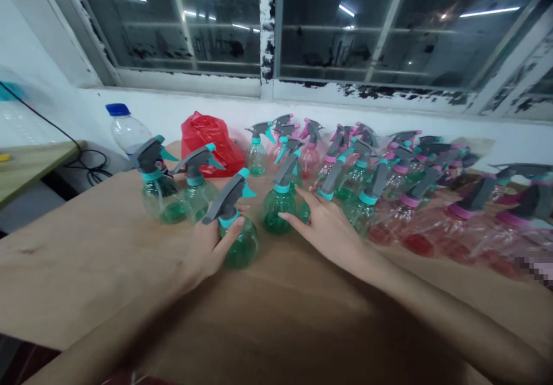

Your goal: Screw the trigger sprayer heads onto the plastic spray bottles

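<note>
My left hand (213,246) is wrapped around a green spray bottle (242,249) with a grey and turquoise trigger head, its thumb at the collar. Just to the right stands another green spray bottle (274,215), upright on the table. My right hand (326,223) reaches to that bottle's right side with thumb and forefinger apart. The thumb tip overlaps the bottle in view; whether it presses on it I cannot tell. Behind my left hand, two more green spray bottles (162,200) stand together.
Several pink spray bottles (417,238) and green ones crowd the right and back of the brown table (86,246). A red plastic bag (207,143) and a clear bottle with a blue cap (127,131) are by the wall. Further left is another table (34,166) with a black cable.
</note>
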